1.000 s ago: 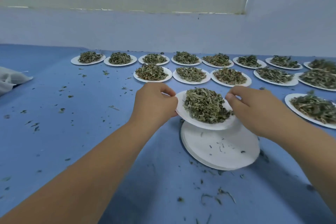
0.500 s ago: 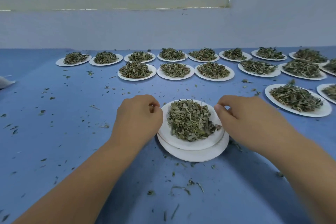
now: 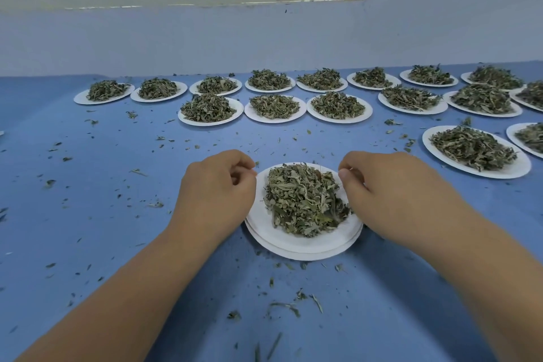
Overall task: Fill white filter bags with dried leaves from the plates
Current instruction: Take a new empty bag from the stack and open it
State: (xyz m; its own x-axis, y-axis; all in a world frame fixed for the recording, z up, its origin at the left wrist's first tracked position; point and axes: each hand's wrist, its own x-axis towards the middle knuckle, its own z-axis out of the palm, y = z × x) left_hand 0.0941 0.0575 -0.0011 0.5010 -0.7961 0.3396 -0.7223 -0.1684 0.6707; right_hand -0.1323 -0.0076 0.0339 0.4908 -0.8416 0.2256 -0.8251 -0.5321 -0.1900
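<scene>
Curling at nine o'clock, your left hand (image 3: 214, 194) flanks the plate (image 3: 317, 239), stacked on spares (image 3: 305, 256); dried leaves (image 3: 302, 200) heap loose, light; right hand (image 3: 390, 194) curls at three; grip unclear on both; lift the flimsy rim level.

Your blue table (image 3: 117, 214) carries white plates (image 3: 293, 118) in rows along the back and at the right, each heaped with dried leaves (image 3: 273, 106). A short stack of plates (image 3: 305, 254), the top one heaped too, sits nearest you. Leaf crumbs (image 3: 289, 307) are scattered across the table.
</scene>
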